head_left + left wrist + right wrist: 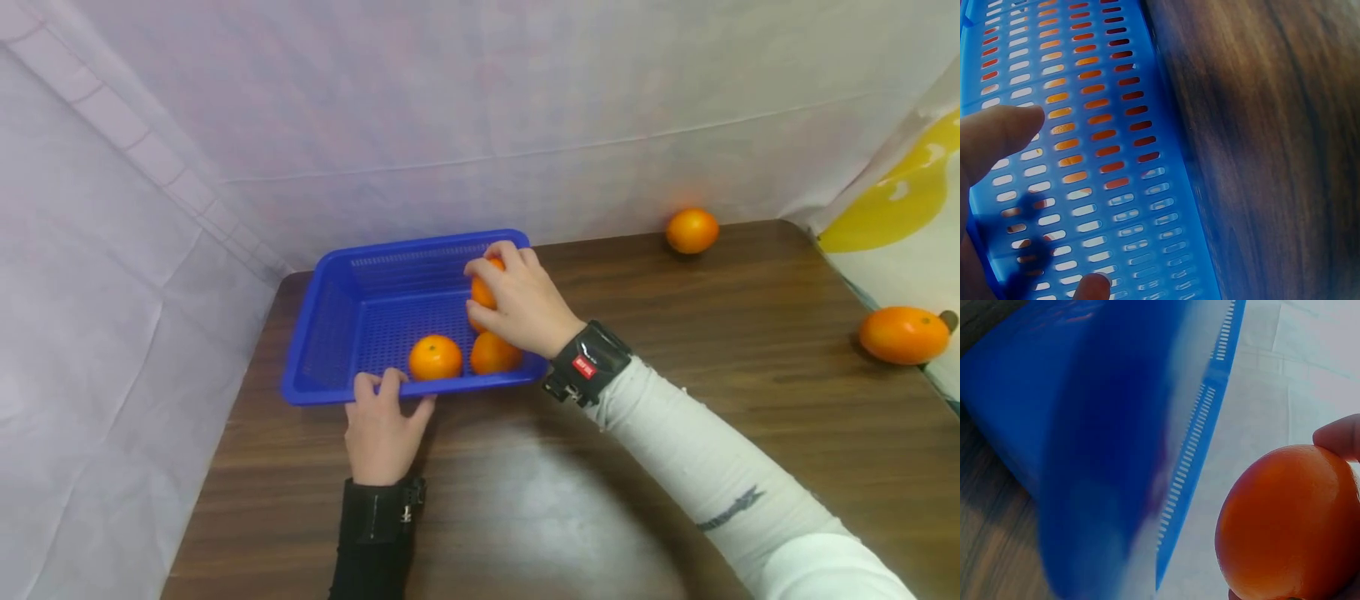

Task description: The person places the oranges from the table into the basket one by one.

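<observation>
A blue plastic basket [405, 242] stands on the table. My left hand [382, 437] grips its near rim, fingers hooked over the edge and thumb on the outer side. In the left wrist view the slotted wall of the basket [1091, 225] fills much of the picture, orange showing through the slots. My right hand [528, 304] reaches over the basket's right end and holds an orange [1288, 525] in its fingers. Inside, near the front wall, lie a front orange [435, 358] and a right-corner orange [495, 354]. Part of what is under the right hand is hidden.
A separate orange [692, 231] sits at the table's back edge, by the white cloth [570, 108]. Near the right edge lies a long orange fruit [905, 335] with a dark end. The brown wooden table [720, 333] extends right of the basket.
</observation>
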A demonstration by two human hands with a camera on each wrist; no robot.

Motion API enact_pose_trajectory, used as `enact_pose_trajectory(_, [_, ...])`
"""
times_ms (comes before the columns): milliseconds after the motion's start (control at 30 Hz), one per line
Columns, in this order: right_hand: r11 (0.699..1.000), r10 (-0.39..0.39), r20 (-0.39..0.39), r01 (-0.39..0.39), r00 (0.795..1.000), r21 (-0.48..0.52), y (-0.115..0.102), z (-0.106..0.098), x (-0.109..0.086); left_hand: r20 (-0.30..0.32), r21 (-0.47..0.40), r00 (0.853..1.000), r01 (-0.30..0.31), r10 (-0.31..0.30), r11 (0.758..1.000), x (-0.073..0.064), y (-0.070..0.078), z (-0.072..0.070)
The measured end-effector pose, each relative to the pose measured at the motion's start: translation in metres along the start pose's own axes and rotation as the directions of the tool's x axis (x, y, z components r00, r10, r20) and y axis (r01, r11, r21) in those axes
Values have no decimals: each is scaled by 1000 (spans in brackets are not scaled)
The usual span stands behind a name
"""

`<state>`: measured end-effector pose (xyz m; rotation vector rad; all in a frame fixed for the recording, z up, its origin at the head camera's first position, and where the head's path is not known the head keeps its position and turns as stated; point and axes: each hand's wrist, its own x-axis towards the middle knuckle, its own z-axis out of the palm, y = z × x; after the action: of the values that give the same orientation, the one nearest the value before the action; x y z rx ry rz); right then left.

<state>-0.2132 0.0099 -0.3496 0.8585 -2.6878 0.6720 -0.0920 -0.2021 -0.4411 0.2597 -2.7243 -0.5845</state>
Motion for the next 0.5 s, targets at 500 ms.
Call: enact_pose_trajectory(500, [1000,11,70,-12,997,26,-6,18,12,-6,2,1000,-11,11,1000,-1,-1,0])
